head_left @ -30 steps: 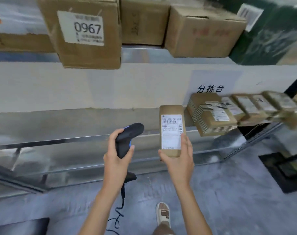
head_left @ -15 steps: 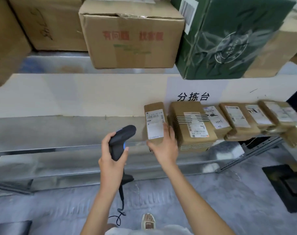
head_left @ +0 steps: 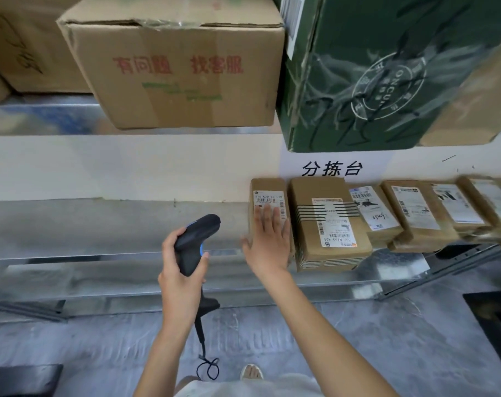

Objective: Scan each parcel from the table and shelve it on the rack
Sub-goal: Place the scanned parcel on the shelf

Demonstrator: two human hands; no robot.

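on the lower rack shelf (head_left: 129,224), the parcel (head_left: 267,187) leans beside the row; right hand (head_left: 267,242) presses it flat-fingered, left hand (head_left: 182,270) grips the scanner (head_left: 194,242). early release may let it topple forward.

The small parcel (head_left: 267,186) is matt brown cardboard with a white paper label. The shelf (head_left: 100,224) under it is dull, brushed-looking sheet metal. The scanner (head_left: 196,242) is smooth black plastic with a blue accent. Above, a large carton (head_left: 174,81) is plain matt cardboard sealed with shiny clear tape, and a green box (head_left: 372,75) has a slight sheen. The floor (head_left: 358,339) looks like rough grey concrete.
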